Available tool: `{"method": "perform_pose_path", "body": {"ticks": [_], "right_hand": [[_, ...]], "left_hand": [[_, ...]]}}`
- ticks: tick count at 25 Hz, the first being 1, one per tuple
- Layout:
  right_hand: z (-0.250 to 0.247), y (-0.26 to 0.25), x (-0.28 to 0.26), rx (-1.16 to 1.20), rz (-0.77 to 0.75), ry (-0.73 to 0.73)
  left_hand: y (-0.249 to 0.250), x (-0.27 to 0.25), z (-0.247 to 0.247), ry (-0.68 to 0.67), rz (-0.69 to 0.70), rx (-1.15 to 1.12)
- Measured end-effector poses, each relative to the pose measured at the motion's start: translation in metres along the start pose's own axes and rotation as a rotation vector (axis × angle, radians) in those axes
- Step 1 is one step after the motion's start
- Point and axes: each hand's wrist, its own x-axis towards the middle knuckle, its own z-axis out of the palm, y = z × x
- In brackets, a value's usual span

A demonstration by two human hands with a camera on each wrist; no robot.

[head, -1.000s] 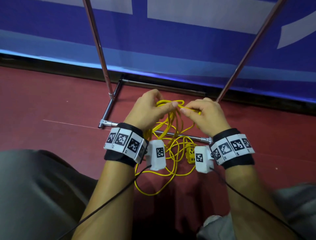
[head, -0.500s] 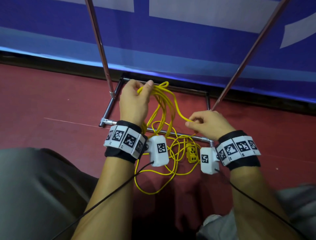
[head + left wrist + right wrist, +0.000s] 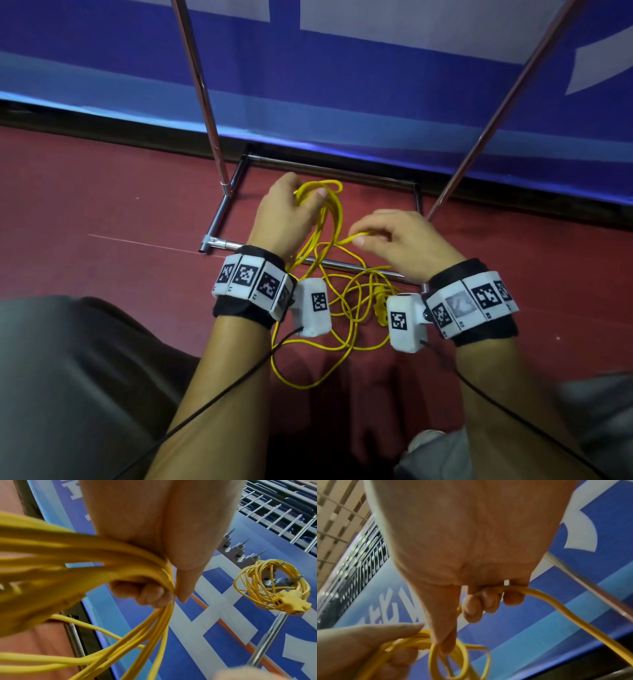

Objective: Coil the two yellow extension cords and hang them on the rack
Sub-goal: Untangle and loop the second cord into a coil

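Observation:
My left hand (image 3: pixel 295 213) grips a bunch of loops of a yellow extension cord (image 3: pixel 334 219); in the left wrist view the fingers (image 3: pixel 145 593) curl round the bundle (image 3: pixel 120 563). My right hand (image 3: pixel 394 236) pinches one strand of the same cord just right of the bundle, fingers (image 3: pixel 481 601) curled on it (image 3: pixel 556 605). The cord's loose part (image 3: pixel 322 346) lies tangled on the red floor with its yellow socket block (image 3: pixel 378 303), partly hidden by the wrist cameras. A second yellow cord (image 3: pixel 269 582) hangs coiled on a rack hook, its socket block (image 3: pixel 289 605) dangling.
The chrome rack's base frame (image 3: pixel 219 222) lies on the floor under my hands, with two uprights (image 3: pixel 200 92) (image 3: pixel 507 102) rising on either side. A blue and white banner (image 3: pixel 342 85) stands right behind it. My knees fill the lower corners of the head view.
A second ago my hands met at the bundle. The right hand then dropped away along the cord, and now comes back up toward the left hand holding a strand.

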Motion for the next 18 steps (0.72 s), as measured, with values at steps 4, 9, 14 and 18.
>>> {"method": "perform_pose_path", "body": {"ticks": [4, 9, 14, 18], "right_hand": [[0.01, -0.018, 0.004, 0.232, -0.073, -0.014], [0.014, -0.015, 0.009, 0.259, 0.055, 0.476], [0.005, -0.002, 0.007, 0.123, 0.169, 0.405], [-0.002, 0.025, -0.001, 0.262, 0.196, 0.262]], "left_hand": [[0.019, -0.014, 0.02, -0.144, 0.005, -0.286], [0.027, -0.015, 0.025, -0.26, -0.075, -0.47], [0.022, -0.014, 0.02, -0.259, 0.005, -0.369], [0.02, -0.007, 0.005, -0.097, 0.013, -0.413]]}}
